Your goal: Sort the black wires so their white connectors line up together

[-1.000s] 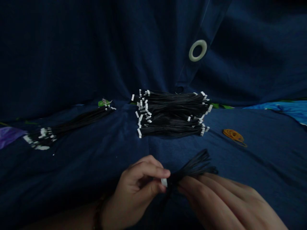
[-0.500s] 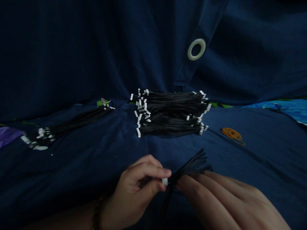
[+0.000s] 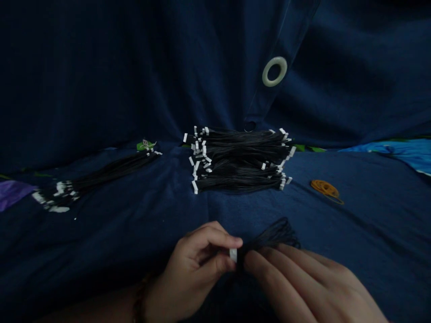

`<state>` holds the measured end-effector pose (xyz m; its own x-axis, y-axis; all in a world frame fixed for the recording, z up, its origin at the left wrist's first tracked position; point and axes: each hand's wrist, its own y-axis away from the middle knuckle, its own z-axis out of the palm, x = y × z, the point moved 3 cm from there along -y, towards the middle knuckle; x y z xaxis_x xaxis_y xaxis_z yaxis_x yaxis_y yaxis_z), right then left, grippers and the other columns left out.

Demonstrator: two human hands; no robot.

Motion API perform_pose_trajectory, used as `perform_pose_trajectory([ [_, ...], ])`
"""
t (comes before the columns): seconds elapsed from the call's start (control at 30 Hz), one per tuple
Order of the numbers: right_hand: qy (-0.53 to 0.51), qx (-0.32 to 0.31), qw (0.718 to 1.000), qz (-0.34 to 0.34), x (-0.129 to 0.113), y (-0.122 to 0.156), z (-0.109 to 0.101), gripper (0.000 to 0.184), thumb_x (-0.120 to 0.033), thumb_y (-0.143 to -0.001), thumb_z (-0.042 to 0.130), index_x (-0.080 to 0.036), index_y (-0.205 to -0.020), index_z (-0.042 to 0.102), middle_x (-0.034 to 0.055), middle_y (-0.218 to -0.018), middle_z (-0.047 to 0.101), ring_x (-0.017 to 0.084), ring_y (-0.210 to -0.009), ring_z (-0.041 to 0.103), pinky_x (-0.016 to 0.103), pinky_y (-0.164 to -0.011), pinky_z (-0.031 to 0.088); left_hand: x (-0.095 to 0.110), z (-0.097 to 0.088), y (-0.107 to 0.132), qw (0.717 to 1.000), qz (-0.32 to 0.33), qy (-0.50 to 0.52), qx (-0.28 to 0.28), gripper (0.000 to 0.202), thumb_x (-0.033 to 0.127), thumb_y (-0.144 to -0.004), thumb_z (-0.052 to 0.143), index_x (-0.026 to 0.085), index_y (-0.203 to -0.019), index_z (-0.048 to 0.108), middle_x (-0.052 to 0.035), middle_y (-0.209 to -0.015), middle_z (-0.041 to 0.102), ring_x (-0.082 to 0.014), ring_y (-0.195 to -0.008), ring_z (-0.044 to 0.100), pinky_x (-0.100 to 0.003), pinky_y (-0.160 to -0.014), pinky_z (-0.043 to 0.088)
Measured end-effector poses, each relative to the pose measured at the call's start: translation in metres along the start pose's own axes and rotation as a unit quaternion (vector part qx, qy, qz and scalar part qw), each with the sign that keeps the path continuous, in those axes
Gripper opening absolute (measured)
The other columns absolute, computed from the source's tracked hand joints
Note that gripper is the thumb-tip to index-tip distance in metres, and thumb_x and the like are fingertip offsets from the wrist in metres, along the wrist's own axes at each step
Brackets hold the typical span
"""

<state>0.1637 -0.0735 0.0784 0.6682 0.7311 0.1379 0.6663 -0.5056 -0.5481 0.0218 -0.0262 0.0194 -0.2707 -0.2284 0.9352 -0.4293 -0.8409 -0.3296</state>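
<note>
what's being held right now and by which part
A small wire bundle. The left hand pinches its white connector end between thumb and forefinger; the right hand lies against the wires beside it, grip unclear.

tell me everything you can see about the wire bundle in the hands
The wire bundle is a small bunch of thin, flexible-looking black wires, gathered at one end where a white connector shows. The left hand pinches that end between thumb and forefinger. The wires run up and right from there, fanning slightly, low over the dark blue cloth. The right hand lies alongside with fingers stretched out, tips near the connector; its thumb is hidden, so its grip is unclear.
</note>
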Motion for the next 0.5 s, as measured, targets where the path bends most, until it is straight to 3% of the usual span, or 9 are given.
perform_pose_trajectory([
  [0.1, -0.050, -0.055, 0.996, 0.044, 0.008, -0.003, -0.004, 0.029, -0.009, -0.086, 0.033, -0.015, -0.082, 0.061, 0.0029, -0.067, 0.061, 0.018, -0.057, 0.055, 0.029, -0.047, 0.043, -0.002, -0.001, -0.004, 0.999, -0.041, -0.022, 0.010, 0.022, 0.013, -0.077, 0.060, 0.026, -0.093, 0.067, -0.0005, -0.085, 0.058, -0.0099, -0.078, 0.057, -0.019, -0.069, 0.046],
  [0.2, -0.091, -0.016, 0.989, 0.115, 0.021, -0.008, -0.017, 0.013, -0.018, -0.082, 0.048, -0.016, -0.087, 0.060, 0.0062, -0.083, 0.061, 0.021, -0.077, 0.055, 0.035, -0.067, 0.046, 0.008, -0.001, -0.011, 0.993, -0.040, -0.111, 0.005, 0.019, 0.014, -0.078, 0.058, 0.022, -0.093, 0.067, -0.0022, -0.084, 0.059, -0.0124, -0.077, 0.057, -0.022, -0.069, 0.047],
  [0.27, -0.144, 0.002, 0.977, 0.158, 0.026, -0.011, -0.021, 0.030, -0.030, -0.080, 0.056, -0.013, -0.104, 0.056, 0.0112, -0.101, 0.059, 0.024, -0.094, 0.054, 0.040, -0.080, 0.044, 0.021, 0.001, -0.015, 0.980, -0.005, -0.199, -0.010, 0.020, 0.014, -0.079, 0.056, 0.023, -0.094, 0.066, -0.0018, -0.082, 0.059, -0.0125, -0.075, 0.056, -0.024, -0.069, 0.047],
  [0.33, -0.225, -0.036, 0.952, 0.206, 0.026, -0.014, -0.017, 0.045, -0.040, -0.078, 0.058, -0.011, -0.112, 0.052, 0.0131, -0.105, 0.059, 0.025, -0.096, 0.055, 0.038, -0.080, 0.046, 0.037, 0.005, -0.020, 0.961, 0.037, -0.273, -0.008, 0.023, 0.014, -0.081, 0.052, 0.024, -0.096, 0.066, -0.0015, -0.081, 0.059, -0.0124, -0.075, 0.055, -0.024, -0.070, 0.046],
  [0.4, -0.314, -0.055, 0.914, 0.250, 0.023, -0.016, -0.009, 0.038, -0.038, -0.079, 0.058, -0.012, -0.108, 0.055, 0.0102, -0.099, 0.063, 0.022, -0.088, 0.059, 0.035, -0.075, 0.048, 0.052, 0.009, -0.026, 0.945, 0.080, -0.317, 0.021, 0.024, 0.014, -0.083, 0.048, 0.023, -0.097, 0.065, -0.0025, -0.084, 0.058, -0.0132, -0.077, 0.055, -0.025, -0.070, 0.045],
  [0.5, -0.435, 0.013, 0.857, 0.275, 0.022, -0.018, -0.004, 0.022, -0.026, -0.085, 0.049, -0.015, -0.101, 0.061, 0.0056, -0.092, 0.066, 0.018, -0.080, 0.061, 0.032, -0.073, 0.049, 0.072, 0.016, -0.038, 0.920, 0.136, -0.362, 0.056, 0.026, 0.015, -0.086, 0.043, 0.022, -0.101, 0.063, -0.0038, -0.088, 0.058, -0.0141, -0.081, 0.054, -0.026, -0.072, 0.044],
])
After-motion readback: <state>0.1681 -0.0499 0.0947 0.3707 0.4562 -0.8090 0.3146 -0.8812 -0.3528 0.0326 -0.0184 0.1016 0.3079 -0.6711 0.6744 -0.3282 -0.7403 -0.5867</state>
